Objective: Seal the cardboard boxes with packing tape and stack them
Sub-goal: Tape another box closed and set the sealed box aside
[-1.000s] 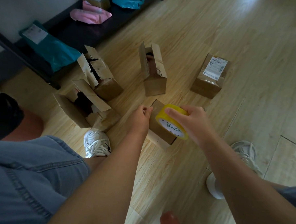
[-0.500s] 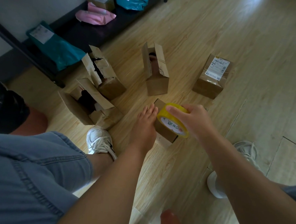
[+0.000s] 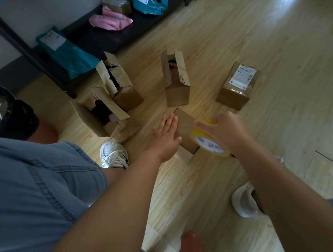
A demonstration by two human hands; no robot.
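Note:
A small closed cardboard box (image 3: 186, 127) lies on the wooden floor in front of me. My left hand (image 3: 166, 136) lies flat with straight fingers along its left side. My right hand (image 3: 226, 131) grips a yellow roll of packing tape (image 3: 209, 142) at the box's right end, near its lower corner. Three open boxes stand beyond: one upright in the middle (image 3: 176, 82), one torn at the left (image 3: 118, 84), one larger at the near left (image 3: 102, 115). A sealed box with a white label (image 3: 238, 85) sits at the right.
A dark low shelf (image 3: 101, 37) along the wall carries teal mailers (image 3: 69, 55), a pink mailer (image 3: 111, 21) and a small carton (image 3: 117, 4). My white shoes (image 3: 114, 154) flank the work spot. A black bag (image 3: 7, 115) sits at the far left.
My left hand went from a loose fist at the box's end to flat, straight fingers along its side. The tape roll moved right and down across the box top.

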